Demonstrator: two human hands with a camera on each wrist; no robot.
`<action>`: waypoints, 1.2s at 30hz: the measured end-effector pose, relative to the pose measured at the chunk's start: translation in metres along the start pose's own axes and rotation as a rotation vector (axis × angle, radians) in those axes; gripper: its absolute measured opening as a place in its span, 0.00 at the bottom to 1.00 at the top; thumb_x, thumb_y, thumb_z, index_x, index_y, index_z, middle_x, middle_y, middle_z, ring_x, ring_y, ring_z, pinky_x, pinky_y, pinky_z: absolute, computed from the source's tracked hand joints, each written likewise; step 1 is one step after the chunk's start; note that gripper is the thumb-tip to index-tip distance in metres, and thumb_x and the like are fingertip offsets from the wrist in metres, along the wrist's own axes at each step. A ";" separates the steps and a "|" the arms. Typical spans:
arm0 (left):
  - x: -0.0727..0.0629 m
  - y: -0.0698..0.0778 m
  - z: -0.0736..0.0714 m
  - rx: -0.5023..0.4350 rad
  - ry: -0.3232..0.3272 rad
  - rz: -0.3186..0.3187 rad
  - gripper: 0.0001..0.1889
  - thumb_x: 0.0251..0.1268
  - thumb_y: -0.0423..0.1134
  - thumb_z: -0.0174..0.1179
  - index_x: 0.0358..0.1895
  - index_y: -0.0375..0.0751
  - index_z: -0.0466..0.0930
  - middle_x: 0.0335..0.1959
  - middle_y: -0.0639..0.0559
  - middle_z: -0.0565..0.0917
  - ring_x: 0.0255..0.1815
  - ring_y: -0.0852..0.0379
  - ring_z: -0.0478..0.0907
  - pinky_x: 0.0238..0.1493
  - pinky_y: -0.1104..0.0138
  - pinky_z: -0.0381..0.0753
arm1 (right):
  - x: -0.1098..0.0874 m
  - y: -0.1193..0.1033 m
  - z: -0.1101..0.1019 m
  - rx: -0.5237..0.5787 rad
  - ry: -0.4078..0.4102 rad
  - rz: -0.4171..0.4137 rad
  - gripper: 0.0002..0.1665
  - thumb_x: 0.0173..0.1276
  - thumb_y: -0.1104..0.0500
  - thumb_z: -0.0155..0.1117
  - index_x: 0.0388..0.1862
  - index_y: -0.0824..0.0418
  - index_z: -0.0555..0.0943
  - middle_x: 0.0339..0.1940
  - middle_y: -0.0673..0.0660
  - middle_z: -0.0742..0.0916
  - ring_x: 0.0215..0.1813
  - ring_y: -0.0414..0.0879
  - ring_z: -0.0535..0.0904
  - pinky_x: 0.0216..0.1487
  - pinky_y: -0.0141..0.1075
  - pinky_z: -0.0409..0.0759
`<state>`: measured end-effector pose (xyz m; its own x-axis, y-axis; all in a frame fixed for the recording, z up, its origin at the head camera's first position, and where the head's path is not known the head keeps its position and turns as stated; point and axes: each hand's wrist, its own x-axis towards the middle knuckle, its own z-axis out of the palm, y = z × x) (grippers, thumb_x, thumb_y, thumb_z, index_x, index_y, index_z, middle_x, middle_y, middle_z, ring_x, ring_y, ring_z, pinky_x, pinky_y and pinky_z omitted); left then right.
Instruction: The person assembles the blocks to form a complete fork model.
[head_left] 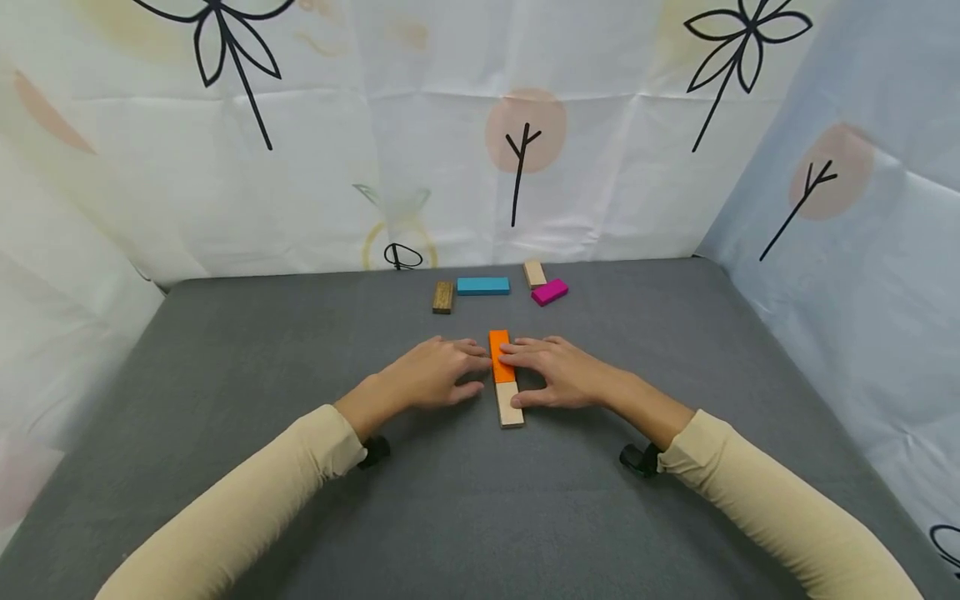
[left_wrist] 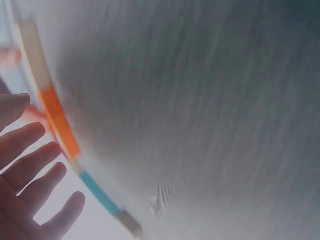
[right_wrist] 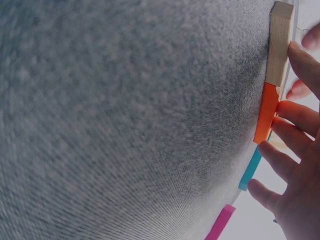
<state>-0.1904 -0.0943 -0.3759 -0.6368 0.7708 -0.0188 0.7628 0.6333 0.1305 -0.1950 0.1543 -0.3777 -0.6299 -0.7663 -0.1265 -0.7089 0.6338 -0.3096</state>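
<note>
An orange wooden block (head_left: 498,340) and a pale plain wooden block (head_left: 506,415) lie end to end on the grey table, forming one line. From the right, my right hand (head_left: 566,372) reaches over them, its fingertips on the orange block and its thumb at the pale one. My left hand (head_left: 438,372) is on the other side, fingers stretched toward the orange block; whether they touch it I cannot tell. Spread fingers of the left hand (left_wrist: 37,170) show in the left wrist view, while the right wrist view has the right hand (right_wrist: 302,165) with its fingers extended along both blocks.
Farther back on the grey table (head_left: 300,333) lie a brown block (head_left: 443,297), a blue block (head_left: 483,287), another pale block (head_left: 535,274) and a magenta block (head_left: 550,292). The pale and magenta ones are close together. Behind them hangs a patterned white cloth (head_left: 450,167).
</note>
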 end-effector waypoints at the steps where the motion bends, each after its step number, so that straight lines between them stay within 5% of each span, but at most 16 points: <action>1: 0.002 -0.005 -0.003 -0.001 0.013 -0.020 0.22 0.73 0.46 0.59 0.65 0.41 0.79 0.65 0.44 0.78 0.67 0.47 0.73 0.62 0.44 0.72 | 0.000 0.000 0.000 -0.002 -0.001 -0.002 0.43 0.70 0.38 0.62 0.75 0.60 0.68 0.77 0.57 0.68 0.78 0.56 0.59 0.72 0.60 0.56; 9: 0.020 -0.042 -0.012 0.011 0.088 -0.205 0.25 0.72 0.46 0.59 0.68 0.39 0.76 0.68 0.41 0.74 0.67 0.44 0.73 0.62 0.44 0.72 | 0.000 0.001 0.000 -0.028 -0.023 -0.014 0.43 0.71 0.38 0.60 0.75 0.61 0.67 0.77 0.58 0.67 0.79 0.54 0.58 0.75 0.58 0.52; 17: 0.040 -0.068 -0.009 0.014 0.052 -0.334 0.32 0.76 0.51 0.53 0.77 0.43 0.60 0.79 0.43 0.58 0.79 0.42 0.52 0.68 0.39 0.62 | 0.000 0.000 0.000 -0.043 -0.027 -0.018 0.43 0.72 0.37 0.59 0.76 0.61 0.67 0.78 0.57 0.67 0.79 0.52 0.57 0.76 0.55 0.50; 28: 0.061 -0.074 0.001 -0.018 -0.024 -0.441 0.35 0.79 0.58 0.43 0.81 0.48 0.49 0.82 0.47 0.48 0.81 0.45 0.42 0.71 0.38 0.52 | 0.000 0.002 0.001 -0.030 -0.025 -0.013 0.42 0.72 0.38 0.59 0.76 0.61 0.66 0.78 0.57 0.66 0.79 0.52 0.57 0.76 0.57 0.51; 36: 0.063 -0.073 0.003 -0.041 -0.103 -0.469 0.34 0.80 0.59 0.39 0.81 0.51 0.48 0.82 0.48 0.48 0.82 0.45 0.40 0.72 0.34 0.46 | 0.000 0.003 0.001 -0.026 -0.030 -0.005 0.43 0.72 0.37 0.59 0.76 0.60 0.66 0.78 0.57 0.66 0.79 0.52 0.57 0.76 0.57 0.51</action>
<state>-0.2853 -0.0916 -0.3896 -0.8949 0.4072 -0.1825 0.3900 0.9125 0.1235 -0.1968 0.1556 -0.3797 -0.6170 -0.7719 -0.1535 -0.7201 0.6324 -0.2856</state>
